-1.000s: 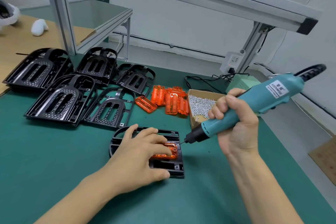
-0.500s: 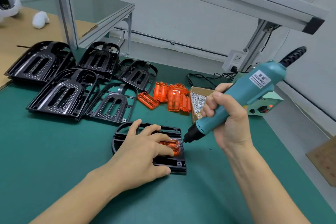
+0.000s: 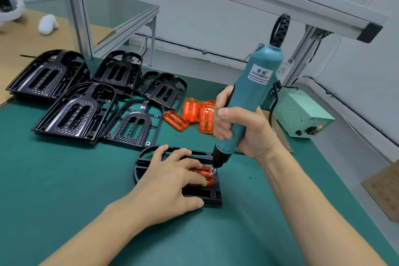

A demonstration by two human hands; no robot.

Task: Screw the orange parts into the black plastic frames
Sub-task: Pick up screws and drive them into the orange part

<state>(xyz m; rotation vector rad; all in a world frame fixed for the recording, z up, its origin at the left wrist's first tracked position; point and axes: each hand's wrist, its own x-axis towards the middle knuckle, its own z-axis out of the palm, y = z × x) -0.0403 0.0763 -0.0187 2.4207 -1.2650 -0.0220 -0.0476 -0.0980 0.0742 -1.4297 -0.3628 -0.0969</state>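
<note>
A black plastic frame (image 3: 212,195) lies flat on the green mat near the middle. An orange part (image 3: 207,176) sits in it. My left hand (image 3: 172,181) lies flat over the frame, straight fingers pressing on the orange part. My right hand (image 3: 239,127) grips a teal electric screwdriver (image 3: 254,90), held nearly upright. Its bit tip touches the orange part's right corner. A pile of loose orange parts (image 3: 194,114) lies behind.
Several black frames (image 3: 71,112) are stacked at the back left. A cardboard box of screws (image 3: 274,123) sits behind my right hand, mostly hidden. A green power supply (image 3: 302,114) stands at the right, and aluminium posts (image 3: 75,11) rise at the back.
My right hand swung the screwdriver from a slant to nearly upright and brought its bit down onto the orange part. My left hand stayed pressed on the frame.
</note>
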